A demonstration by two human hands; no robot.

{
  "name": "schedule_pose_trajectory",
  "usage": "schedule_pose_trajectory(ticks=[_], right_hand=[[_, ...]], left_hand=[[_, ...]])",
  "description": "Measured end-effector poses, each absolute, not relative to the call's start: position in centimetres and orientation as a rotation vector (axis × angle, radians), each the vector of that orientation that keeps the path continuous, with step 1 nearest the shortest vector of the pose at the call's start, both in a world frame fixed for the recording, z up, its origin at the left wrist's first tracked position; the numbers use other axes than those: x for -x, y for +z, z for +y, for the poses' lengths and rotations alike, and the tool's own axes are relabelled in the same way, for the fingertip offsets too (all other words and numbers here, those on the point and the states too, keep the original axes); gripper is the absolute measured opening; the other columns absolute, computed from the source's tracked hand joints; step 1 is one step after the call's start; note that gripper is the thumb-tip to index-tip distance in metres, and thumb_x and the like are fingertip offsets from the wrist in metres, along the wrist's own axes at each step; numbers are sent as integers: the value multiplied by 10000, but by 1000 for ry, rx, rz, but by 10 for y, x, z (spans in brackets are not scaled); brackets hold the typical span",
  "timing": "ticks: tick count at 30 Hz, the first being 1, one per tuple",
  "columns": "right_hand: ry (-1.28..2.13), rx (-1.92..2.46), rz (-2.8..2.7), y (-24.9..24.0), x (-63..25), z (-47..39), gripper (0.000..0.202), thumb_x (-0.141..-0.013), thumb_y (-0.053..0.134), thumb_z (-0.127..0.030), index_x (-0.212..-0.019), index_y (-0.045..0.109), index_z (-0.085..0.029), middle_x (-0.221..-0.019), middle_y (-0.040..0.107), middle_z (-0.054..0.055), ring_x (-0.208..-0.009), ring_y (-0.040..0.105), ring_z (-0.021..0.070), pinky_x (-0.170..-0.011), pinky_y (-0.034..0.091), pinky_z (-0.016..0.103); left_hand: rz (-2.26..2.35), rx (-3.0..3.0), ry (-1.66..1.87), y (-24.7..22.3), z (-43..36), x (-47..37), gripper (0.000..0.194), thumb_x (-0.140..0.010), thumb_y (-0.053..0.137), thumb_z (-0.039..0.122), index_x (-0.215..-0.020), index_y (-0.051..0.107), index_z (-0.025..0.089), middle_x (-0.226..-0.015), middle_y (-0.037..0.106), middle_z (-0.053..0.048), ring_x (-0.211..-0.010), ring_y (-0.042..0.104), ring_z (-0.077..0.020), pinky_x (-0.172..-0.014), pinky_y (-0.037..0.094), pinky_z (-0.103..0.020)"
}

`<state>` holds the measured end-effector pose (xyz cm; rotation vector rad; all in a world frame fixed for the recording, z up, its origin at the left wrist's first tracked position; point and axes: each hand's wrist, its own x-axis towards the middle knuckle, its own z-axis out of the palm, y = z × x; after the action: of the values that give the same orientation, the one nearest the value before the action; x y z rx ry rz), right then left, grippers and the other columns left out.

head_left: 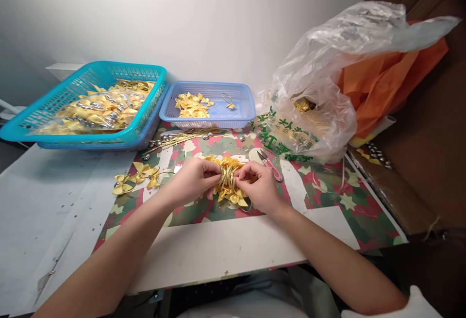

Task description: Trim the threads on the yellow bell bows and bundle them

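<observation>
A bundle of gold cord loops (227, 176) with yellow bows (230, 195) around it lies at the middle of the patterned table cover. My left hand (198, 178) pinches the left side of the loops between thumb and fingers. From the right, my right hand (259, 185) is closed on the other side of the same loops. Several loose yellow bows (140, 175) with silver beads rest left of my left hand. Pink-handled scissors (272, 166) lie just beyond my right hand.
A turquoise basket (145, 123) of bows and beads stands at the back left. Beside it is a blue basket (233, 122) with bows. Gold cords (185, 138) lie in front. A plastic bag (313, 114) and an orange bag (382, 85) stand at the right.
</observation>
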<state>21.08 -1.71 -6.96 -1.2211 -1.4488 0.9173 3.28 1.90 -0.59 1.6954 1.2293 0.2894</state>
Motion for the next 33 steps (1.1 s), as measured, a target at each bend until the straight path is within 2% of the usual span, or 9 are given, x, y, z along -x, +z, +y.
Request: schedule_pose_trajectory(ticks=[4, 11, 16, 24, 33], right_hand=[[922, 1227, -1443, -70, -211, -17, 99, -716, 610, -128, -661, 569, -200, -768, 684, 19, -723, 663, 158, -620, 533, 262], [919, 1223, -1439, -71, -210, -17, 104, -713, 607, -118, -662, 567, -199, -762, 674, 15, -721, 658, 159, -621, 522, 264], [899, 1250, -1466, -70, -211, -17, 105, -718, 612, -124, -663, 564, -200, -758, 673, 9, -742, 644, 161, -644, 502, 265], [765, 1345, -1601, -51, -217, -20, 115, -706, 617, -98, -718, 592, -210, -769, 637, -12, -752, 598, 151, -675, 457, 268], [809, 1356, -1678, -39, -221, -22, 100, -764, 620, -128, -755, 579, -219, -793, 647, -23, -808, 577, 154, -725, 439, 277]], left_hand=[[1194, -1652, 295, -6, 20, -31, 258, -755, 477, 53, -540, 557, 172, -382, 503, 56, -346, 442, -61, -379, 324, -144], [1250, -1715, 329, -15, 19, -34, 190, -770, 512, 133, -619, 622, 167, -454, 538, 46, -358, 484, -74, -387, 346, -166], [1318, -1848, 331, -15, 16, -33, 215, -809, 478, 185, -616, 571, 189, -381, 503, 59, -358, 463, -97, -413, 351, -189], [1396, -2145, 478, -6, 12, -30, 217, -858, 444, 241, -649, 493, 205, -428, 533, 49, -409, 527, -136, -485, 377, -238], [1400, -2043, 336, 1, 16, -18, 235, -848, 495, 364, -735, 643, 221, -414, 506, 61, -355, 489, -140, -457, 356, -252]])
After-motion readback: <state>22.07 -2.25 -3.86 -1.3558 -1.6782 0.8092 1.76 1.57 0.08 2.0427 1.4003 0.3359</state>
